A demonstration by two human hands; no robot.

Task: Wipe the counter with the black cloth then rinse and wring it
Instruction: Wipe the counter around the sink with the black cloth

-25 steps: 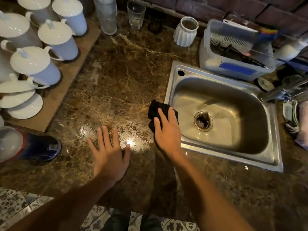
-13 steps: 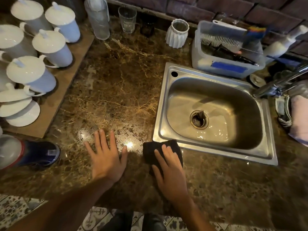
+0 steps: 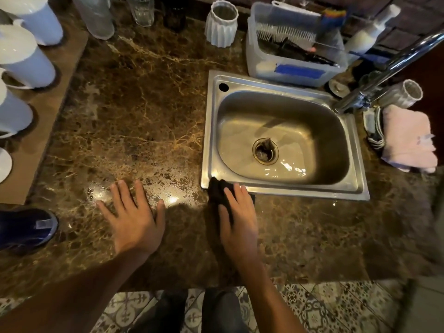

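The right hand (image 3: 237, 219) lies flat on the black cloth (image 3: 217, 192), fingers straight and close together, at the near left corner of the sink (image 3: 283, 186). The left hand (image 3: 134, 217) rests on the counter (image 3: 144, 116), fingers spread. Wiping goes best with an even palm press and overlapping strokes, keeping the cloth off the steel rim. The brown marble shows wet sheen near the hands. Farther left stand white mugs (image 3: 22, 56); far right, a tub (image 3: 295, 66) and tap (image 3: 394, 66).

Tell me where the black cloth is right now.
In the head view, the black cloth lies on the marble counter, under the right hand's flat fingers, overlapping the sink's near-left rim corner.
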